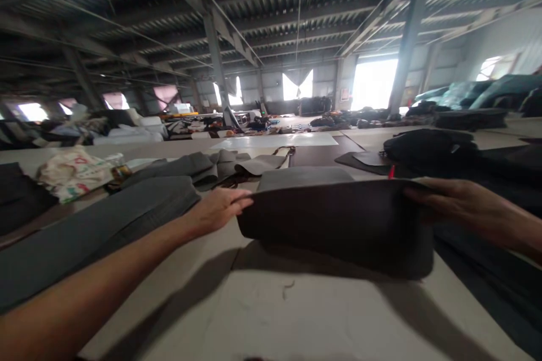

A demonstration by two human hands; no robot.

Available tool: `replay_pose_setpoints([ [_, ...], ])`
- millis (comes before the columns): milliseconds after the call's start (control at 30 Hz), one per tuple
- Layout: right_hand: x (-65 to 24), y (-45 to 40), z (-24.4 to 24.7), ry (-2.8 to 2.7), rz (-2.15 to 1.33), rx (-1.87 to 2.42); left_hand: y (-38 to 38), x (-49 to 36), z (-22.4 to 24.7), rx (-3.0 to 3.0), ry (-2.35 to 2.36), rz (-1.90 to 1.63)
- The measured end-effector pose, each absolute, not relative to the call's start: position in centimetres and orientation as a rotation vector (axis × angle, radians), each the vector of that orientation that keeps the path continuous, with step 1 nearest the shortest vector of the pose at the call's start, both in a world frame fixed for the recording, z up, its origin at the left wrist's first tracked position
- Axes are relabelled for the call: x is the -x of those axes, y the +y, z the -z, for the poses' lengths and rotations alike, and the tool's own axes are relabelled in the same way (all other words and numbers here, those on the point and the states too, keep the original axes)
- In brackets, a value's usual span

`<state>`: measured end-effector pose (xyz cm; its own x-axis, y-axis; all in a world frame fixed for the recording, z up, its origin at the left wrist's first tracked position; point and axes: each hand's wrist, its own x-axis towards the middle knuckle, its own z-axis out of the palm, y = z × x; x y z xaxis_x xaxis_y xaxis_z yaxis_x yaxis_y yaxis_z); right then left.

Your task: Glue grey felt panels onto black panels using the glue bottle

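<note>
A dark sheet of material, stiff-looking with rounded corners, is held up above the table between my two hands. My left hand pinches its upper left corner between thumb and fingers. At the upper right corner, my right hand grips the same sheet, its fingers partly hidden behind the edge and slightly blurred. The sheet tilts, hanging lower on the right. Behind it a grey flat piece lies on the table, and the sheet's shadow falls on the pale tabletop.
Grey folded material lies along the left, near a printed cloth bag. More grey pieces are behind my left hand. Dark stacked fabric and a small red pointed object are on the right. Steel columns stand farther back.
</note>
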<state>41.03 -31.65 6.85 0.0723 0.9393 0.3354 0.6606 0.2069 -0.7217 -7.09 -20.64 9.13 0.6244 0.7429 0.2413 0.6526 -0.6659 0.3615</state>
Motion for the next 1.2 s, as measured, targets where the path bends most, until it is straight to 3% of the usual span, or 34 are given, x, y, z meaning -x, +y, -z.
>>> replay_pose_setpoints([
  [167,-37.5,-24.7,-13.3,-1.522,-0.217,1.331,-13.6,5.6,-15.0,-2.932,1.2,-1.209],
  [300,-37.9,-20.7,-14.2,-1.443,0.282,1.249,-9.5,4.2,-16.4,-2.923,1.008,-1.713],
  [433,-39.2,-15.7,-10.0,-1.492,0.66,1.295,-5.2,2.5,-11.2,-2.925,1.202,-1.371],
  [633,-39.6,-11.3,0.7,-1.848,0.448,1.78,-0.5,0.7,2.1,-2.864,1.416,-0.831],
  [733,-39.5,-11.2,4.2,-1.975,0.344,1.976,0.2,0.9,5.5,-2.836,1.472,-0.676],
  [1200,-37.6,-14.5,4.8,-2.108,0.367,1.951,-1.9,1.8,4.7,-2.818,1.645,-0.325],
])
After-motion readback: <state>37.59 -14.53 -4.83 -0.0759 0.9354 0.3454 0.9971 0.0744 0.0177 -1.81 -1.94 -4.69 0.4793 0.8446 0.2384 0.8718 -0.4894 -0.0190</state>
